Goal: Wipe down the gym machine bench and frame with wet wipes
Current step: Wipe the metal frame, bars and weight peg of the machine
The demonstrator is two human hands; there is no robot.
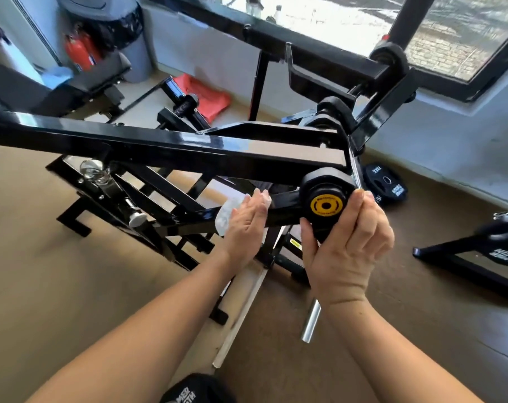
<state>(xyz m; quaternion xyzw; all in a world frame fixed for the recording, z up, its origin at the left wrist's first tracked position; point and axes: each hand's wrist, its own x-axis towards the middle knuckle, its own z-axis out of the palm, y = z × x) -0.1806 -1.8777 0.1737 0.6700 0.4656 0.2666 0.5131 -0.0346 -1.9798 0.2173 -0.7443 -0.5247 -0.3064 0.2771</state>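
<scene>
The left hand [247, 219] lies flat, its fingers [258, 197] straight and held close together, pressing a wet wipe [227, 213] against the lower bar [283, 203] of the black frame [159, 141]. The wipe is pinned between palm and bar. Its crumpled white edge shows to the left of the hand, and a little of it shows past the fingertips on the far side.

The right hand [351, 248] holds the pivot hub [324, 181] at the right end of that bar. The thumb [308, 232] is on the near, lower edge, and the curled fingers [366, 206] wrap over the right side. The hub's yellow cap [326, 205] faces the camera between thumb and fingers. The wipe is left of this hand, and the two are apart.

The bench [81, 82], padded in black, sits far left beyond the long upper beam. Behind it are red fire extinguishers [81, 52] and a grey bin [130, 48]. A red cloth [206, 94] lies on the floor in the far middle. A black weight plate [388, 187] lies on the floor just right of the hub. A chrome peg [311, 321] shows near, below the right wrist.
</scene>
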